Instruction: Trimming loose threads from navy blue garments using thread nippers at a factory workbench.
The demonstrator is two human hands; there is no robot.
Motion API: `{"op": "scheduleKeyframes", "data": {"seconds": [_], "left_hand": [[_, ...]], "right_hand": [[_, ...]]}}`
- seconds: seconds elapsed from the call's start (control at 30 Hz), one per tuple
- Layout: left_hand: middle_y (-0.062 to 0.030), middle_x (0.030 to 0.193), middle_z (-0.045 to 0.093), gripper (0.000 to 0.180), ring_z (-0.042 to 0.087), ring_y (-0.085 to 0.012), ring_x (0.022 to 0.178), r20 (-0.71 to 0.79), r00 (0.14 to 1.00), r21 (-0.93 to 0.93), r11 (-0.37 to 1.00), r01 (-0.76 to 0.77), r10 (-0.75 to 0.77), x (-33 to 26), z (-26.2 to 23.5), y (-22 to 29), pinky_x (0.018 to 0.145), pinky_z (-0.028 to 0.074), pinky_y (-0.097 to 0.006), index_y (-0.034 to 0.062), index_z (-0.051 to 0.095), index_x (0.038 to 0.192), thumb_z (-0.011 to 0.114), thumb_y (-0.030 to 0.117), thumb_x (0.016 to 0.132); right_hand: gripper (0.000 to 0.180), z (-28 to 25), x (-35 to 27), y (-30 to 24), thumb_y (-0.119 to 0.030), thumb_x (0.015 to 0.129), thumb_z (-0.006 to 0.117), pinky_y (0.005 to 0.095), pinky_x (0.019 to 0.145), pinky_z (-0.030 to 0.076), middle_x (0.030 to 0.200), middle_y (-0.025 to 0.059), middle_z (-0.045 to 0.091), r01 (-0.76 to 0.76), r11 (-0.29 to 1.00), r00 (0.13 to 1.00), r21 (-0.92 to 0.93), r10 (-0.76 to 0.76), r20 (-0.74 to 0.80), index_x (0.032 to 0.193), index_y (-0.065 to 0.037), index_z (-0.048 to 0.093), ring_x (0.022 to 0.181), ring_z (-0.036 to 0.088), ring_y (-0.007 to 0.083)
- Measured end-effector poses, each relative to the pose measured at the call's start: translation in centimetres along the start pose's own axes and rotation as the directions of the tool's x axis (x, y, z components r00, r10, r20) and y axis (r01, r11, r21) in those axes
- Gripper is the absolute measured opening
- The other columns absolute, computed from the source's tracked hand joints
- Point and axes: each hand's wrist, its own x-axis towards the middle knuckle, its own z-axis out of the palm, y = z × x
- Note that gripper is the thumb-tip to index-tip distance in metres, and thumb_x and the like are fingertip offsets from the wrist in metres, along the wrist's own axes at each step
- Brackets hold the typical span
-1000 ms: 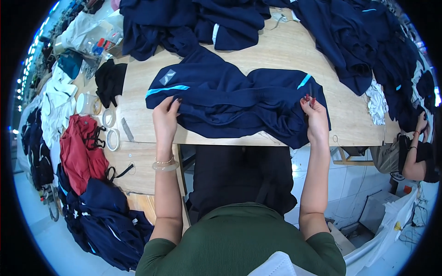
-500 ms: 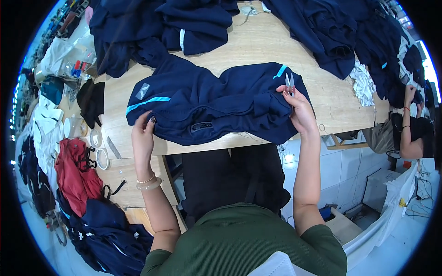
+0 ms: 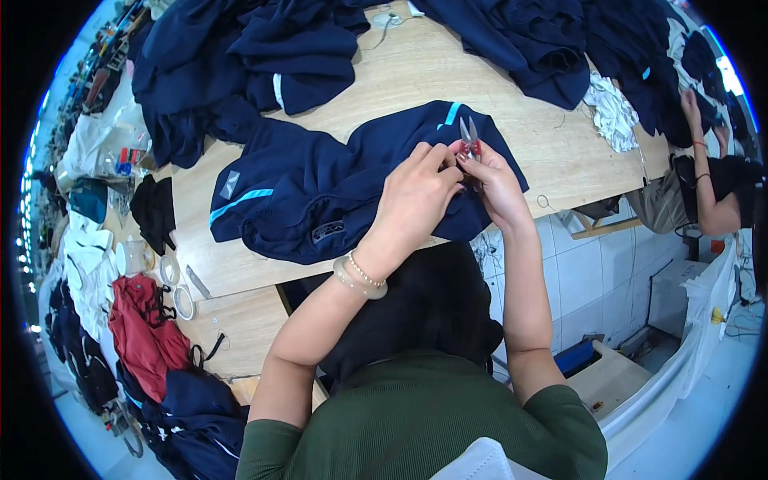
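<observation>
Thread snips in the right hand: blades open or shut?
Open. The thread snips in the right hand show two blade tips spread apart above the red grip, over the navy garment; the left hand pinches the fabric beside them.

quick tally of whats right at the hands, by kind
Navy blue garment with light blue stripes: 1
Small red-handled metal thread snips: 1
Hands at work, left hand and right hand: 2
Pale bangle with beaded bracelet: 1
Total: 5
</observation>
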Motion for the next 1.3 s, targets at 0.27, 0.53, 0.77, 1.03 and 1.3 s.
{"op": "scheduleKeyframes", "data": {"seconds": [0.27, 0.53, 0.77, 1.03, 1.3], "left_hand": [[-0.0078, 0.078, 0.060, 0.006, 0.061, -0.0256, 0.062, 0.048, 0.997, 0.138, 0.989, 0.060, -0.067, -0.3, 1.2, -2.0, 0.055, 0.048, -0.033, 0.0042, 0.061, 0.082, 0.064, 0.009, 0.084], [-0.0086, 0.076, 0.062, 0.003, 0.062, -0.0230, 0.062, 0.049, 0.989, 0.009, 0.990, 0.141, -0.141, 0.0, 1.2, -2.0, 0.057, 0.048, -0.029, 0.0025, 0.058, 0.087, 0.060, 0.003, 0.086], [-0.0096, 0.076, 0.061, 0.005, 0.062, -0.0193, 0.064, -0.102, 0.970, -0.164, 0.965, 0.204, -0.222, -2.5, 1.7, 2.0, 0.058, 0.048, -0.027, -0.0011, 0.060, 0.088, 0.060, -0.004, 0.084], [-0.0109, 0.106, 0.065, 0.011, 0.065, -0.0163, 0.090, 0.134, 0.908, -0.491, 0.770, 0.408, -0.396, -6.2, 1.7, 2.2, 0.074, 0.052, -0.025, -0.0034, 0.063, 0.093, 0.058, -0.008, 0.084], [-0.0134, 0.115, 0.061, 0.010, 0.063, -0.0181, 0.097, 0.164, 0.895, -0.506, 0.744, 0.437, -0.414, -6.3, 1.2, 2.1, 0.081, 0.051, -0.027, -0.0038, 0.063, 0.090, 0.061, -0.009, 0.082]], "right_hand": [[0.016, -2.9, -0.9, 0.9, -0.015, 0.098, 0.051, 0.0239, 0.075, 0.045, 0.088, 0.0076, 0.065, 0.235, 0.765, 0.906, -0.599, -0.395, -0.150, 0.106, -0.003, 0.058, 0.079, 0.058, 0.0106], [0.018, -4.0, -4.1, 0.2, -0.019, 0.097, 0.055, 0.0224, 0.067, 0.042, 0.075, 0.0040, 0.059, 0.253, 0.669, 0.897, -0.699, -0.432, -0.090, 0.099, -0.001, 0.059, 0.073, 0.054, 0.0091], [0.017, -4.0, -4.8, -0.6, -0.018, 0.095, 0.057, 0.0170, 0.053, 0.033, 0.068, -0.0024, 0.053, 0.078, 0.971, 0.965, -0.228, -0.131, -0.228, 0.093, -0.002, 0.061, 0.059, 0.046, 0.0030], [0.024, -4.6, -7.5, 0.1, -0.025, 0.093, 0.058, 0.0185, 0.042, 0.026, 0.056, -0.0020, 0.047, -0.143, 0.989, 0.989, 0.036, 0.144, -0.025, 0.089, -0.001, 0.061, 0.044, 0.036, 0.0039], [0.022, -4.4, -8.0, 1.7, -0.022, 0.091, 0.059, 0.0191, 0.041, 0.021, 0.053, -0.0060, 0.042, -0.296, 0.955, 0.955, 0.016, 0.296, -0.031, 0.080, -0.003, 0.062, 0.043, 0.031, 0.0019]]}}
